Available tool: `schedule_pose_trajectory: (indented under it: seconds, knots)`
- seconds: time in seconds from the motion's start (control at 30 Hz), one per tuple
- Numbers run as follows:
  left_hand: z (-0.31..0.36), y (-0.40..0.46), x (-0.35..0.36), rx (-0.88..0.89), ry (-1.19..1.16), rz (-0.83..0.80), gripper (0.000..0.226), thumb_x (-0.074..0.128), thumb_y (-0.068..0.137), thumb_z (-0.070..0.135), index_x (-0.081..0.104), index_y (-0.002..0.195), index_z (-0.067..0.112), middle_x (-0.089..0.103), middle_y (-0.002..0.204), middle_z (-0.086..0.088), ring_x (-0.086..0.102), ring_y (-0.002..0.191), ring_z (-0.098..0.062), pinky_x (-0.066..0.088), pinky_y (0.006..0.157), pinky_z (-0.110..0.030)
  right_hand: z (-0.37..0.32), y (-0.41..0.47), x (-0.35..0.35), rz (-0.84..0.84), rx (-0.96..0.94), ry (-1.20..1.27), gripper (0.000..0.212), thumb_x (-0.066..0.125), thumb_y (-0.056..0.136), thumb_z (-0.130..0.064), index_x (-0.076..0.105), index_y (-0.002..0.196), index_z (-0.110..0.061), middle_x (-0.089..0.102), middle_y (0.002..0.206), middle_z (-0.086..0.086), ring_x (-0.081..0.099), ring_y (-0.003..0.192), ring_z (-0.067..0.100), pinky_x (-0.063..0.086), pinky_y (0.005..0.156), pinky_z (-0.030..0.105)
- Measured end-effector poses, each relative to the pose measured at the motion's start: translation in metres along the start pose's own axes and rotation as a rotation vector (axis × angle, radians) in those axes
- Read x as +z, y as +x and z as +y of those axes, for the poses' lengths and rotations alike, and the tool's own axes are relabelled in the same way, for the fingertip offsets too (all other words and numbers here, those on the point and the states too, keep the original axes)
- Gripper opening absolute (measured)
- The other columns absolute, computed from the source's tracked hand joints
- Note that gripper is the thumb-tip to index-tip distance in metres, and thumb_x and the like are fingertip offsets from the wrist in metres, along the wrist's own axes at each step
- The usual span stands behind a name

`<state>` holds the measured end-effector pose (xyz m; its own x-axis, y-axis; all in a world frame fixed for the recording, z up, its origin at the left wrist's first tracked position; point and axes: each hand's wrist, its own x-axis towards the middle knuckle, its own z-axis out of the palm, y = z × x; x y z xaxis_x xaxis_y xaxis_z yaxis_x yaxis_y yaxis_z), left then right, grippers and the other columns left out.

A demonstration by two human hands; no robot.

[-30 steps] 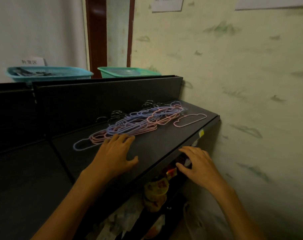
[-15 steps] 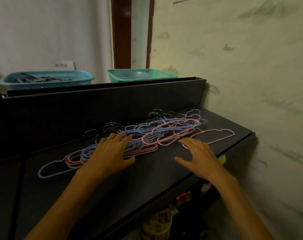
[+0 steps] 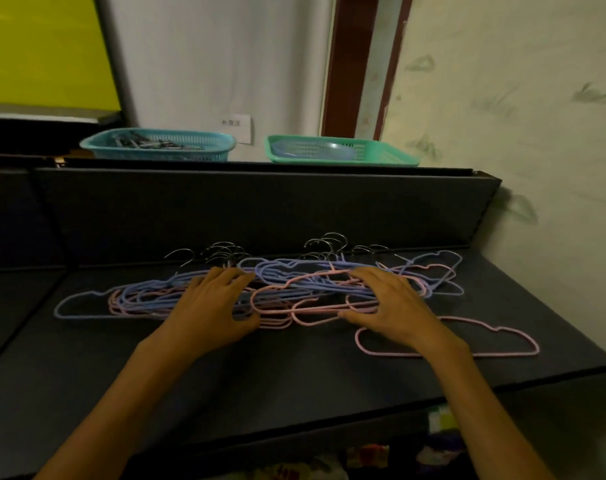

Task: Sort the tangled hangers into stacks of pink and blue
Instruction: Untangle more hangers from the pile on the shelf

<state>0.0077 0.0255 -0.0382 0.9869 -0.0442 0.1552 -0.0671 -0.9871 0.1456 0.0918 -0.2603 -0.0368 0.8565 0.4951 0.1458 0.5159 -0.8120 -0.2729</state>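
Blue basket sitting at 11 o'clock behind dark shelf, green basket at 12 o'clock, colourful packets showing underneath at 5 o'clock

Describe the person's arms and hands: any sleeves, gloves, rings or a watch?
Both forearms are bare right down to the bottom edge of the picture; no sleeve shows. The left hand and right hand wear no gloves. No watch, band or bracelet is visible at either wrist, and no ring on the fingers that show. The light is dim, so small marks cannot be ruled out.
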Motion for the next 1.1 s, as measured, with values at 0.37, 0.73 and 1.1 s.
schedule_pose_trajectory:
  seconds: [0.37, 0.73, 1.1]
  knots:
    - [-0.004, -0.008, 0.001, -0.194, 0.022, 0.028, 0.080, 0.059, 0.083, 0.054, 0.020, 0.148, 0.029, 0.025, 0.153, 0.003, 0.021, 0.140, -0.017, 0.018, 0.115, -0.039, 0.011, 0.046, 0.003, -0.166, -0.173, 0.106, 0.086, 0.068, 0.067, -0.066, 0.031, 0.140, -0.041, 0.035, 0.143, -0.006, 0.035, 0.129, 0.015, 0.034, 0.108, 0.037]
    - [0.011, 0.032, 0.009, -0.005, -0.020, 0.102, 0.085, 0.055, 0.078, 0.065, 0.021, 0.148, 0.028, 0.028, 0.150, 0.003, 0.020, 0.138, -0.017, 0.022, 0.112, -0.039, 0.049, 0.033, -0.020, 0.159, -0.106, 0.113, 0.089, 0.070, 0.063, -0.064, 0.038, 0.138, -0.030, 0.040, 0.136, -0.002, 0.035, 0.123, 0.012, 0.031, 0.101, 0.028]
    - [0.088, 0.084, 0.026, 0.068, -0.068, 0.058, 0.085, 0.049, 0.079, 0.071, 0.024, 0.147, 0.026, 0.029, 0.149, 0.004, 0.026, 0.135, -0.015, 0.020, 0.113, -0.037, 0.133, 0.021, -0.033, 0.262, 0.070, 0.067, 0.091, 0.068, 0.060, -0.066, 0.040, 0.138, -0.028, 0.041, 0.139, 0.002, 0.034, 0.128, 0.019, 0.030, 0.104, 0.037]
